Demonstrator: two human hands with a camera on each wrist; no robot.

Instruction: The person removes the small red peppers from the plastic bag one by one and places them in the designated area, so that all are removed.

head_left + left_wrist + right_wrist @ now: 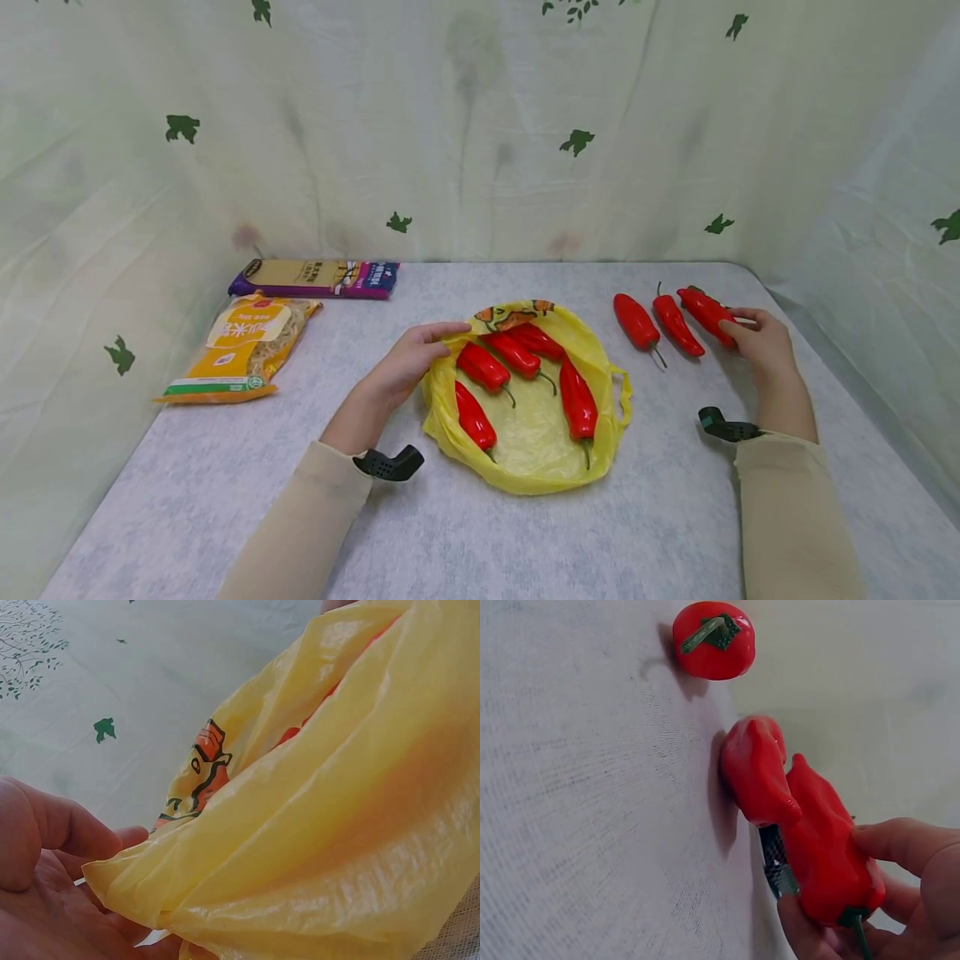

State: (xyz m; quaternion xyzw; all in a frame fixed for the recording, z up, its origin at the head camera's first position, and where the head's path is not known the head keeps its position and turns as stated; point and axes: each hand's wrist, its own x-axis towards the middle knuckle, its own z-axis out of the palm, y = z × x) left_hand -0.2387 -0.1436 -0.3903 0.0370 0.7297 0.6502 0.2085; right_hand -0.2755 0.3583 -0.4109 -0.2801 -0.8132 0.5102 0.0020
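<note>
A yellow plastic bag (517, 479) lies with its mouth open at the middle of the table, several red peppers (579, 400) inside. My left hand (408, 362) holds the bag's left rim; in the left wrist view the thumb and fingers of the left hand (67, 877) pinch the yellow film. At the right, my right hand (761, 342) grips a red pepper (705, 312) between thumb and fingers. Close up, its green stem points toward the palm of the right hand (907, 892). Two more red peppers (636, 321) lie just left of it, one (754, 769) seeming to touch the gripped pepper.
An orange-and-white food packet (243, 342) lies at the left. Behind it is a long purple-and-tan package (315, 279) near the table's back edge. Something dark and patterned (776, 862) shows partly behind the gripped pepper. Pale leaf-printed curtains (480, 150) surround the table.
</note>
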